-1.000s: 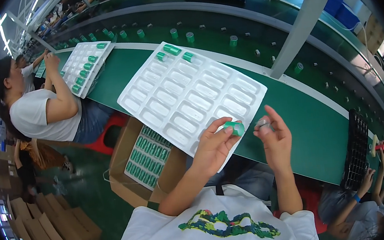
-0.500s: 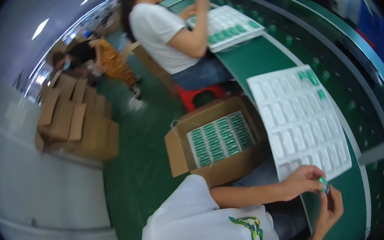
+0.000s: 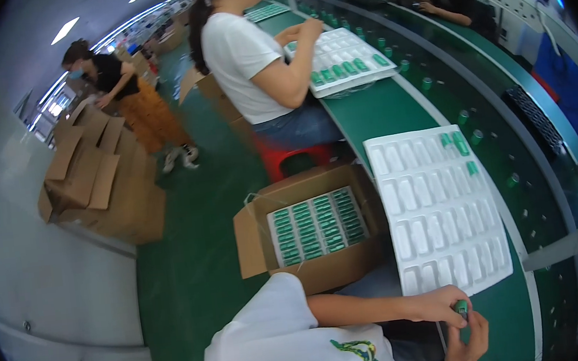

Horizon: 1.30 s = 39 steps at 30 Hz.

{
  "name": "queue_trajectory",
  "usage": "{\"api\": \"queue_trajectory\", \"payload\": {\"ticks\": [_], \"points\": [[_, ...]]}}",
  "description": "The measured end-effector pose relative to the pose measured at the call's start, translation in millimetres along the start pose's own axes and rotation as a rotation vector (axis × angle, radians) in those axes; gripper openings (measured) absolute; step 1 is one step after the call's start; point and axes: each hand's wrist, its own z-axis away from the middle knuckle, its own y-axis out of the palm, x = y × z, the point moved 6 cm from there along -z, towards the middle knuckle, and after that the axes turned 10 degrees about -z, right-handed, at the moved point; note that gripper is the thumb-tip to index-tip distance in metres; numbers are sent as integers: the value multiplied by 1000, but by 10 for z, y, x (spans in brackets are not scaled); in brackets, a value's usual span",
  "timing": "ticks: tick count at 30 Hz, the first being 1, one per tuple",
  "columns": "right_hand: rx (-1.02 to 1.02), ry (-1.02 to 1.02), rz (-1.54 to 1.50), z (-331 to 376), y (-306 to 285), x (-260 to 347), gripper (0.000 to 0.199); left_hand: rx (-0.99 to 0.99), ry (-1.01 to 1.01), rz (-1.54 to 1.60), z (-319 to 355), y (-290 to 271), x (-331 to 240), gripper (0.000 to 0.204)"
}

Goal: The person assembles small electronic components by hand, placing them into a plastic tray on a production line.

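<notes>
My left hand (image 3: 435,307) pinches a small green cylinder (image 3: 462,309) near the front end of the white tray. From below, my right hand (image 3: 470,346) has its fingers bent up against the cylinder's lower end. The white molded tray (image 3: 413,188) lies on the green bench just beyond my hands. Most of its pockets hold nothing. A few green cylinders (image 3: 460,144) sit in its far right corner pockets.
A carton (image 3: 340,268) with a filled tray of green cylinders stands left of the bench. On the right, a conveyor (image 3: 561,222) carries upright cylinders. A co-worker (image 3: 249,65) sits farther along with another tray (image 3: 345,79). Large cartons (image 3: 122,205) and a standing person (image 3: 132,91) are at left.
My head view has shifted, so the bench scene sits lower and more to the left. Both my hands stay together at the cylinder. The person at the cartons has straightened up.
</notes>
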Motion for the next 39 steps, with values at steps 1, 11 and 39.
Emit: {"api": "queue_trajectory", "payload": {"ticks": [1, 11, 39], "points": [[16, -28, -70, 26, 56, -21, 33, 18, -30, -32, 9, -7, 24, 29], [-126, -121, -73, -43, -100, -170, 34, 31, -82, 17, 154, -58, -181, 53], [-618, 359, 244, -203, -1634, -3548, 46, -907, 375, -892, -1017, -2906, -1369, 38]]}}
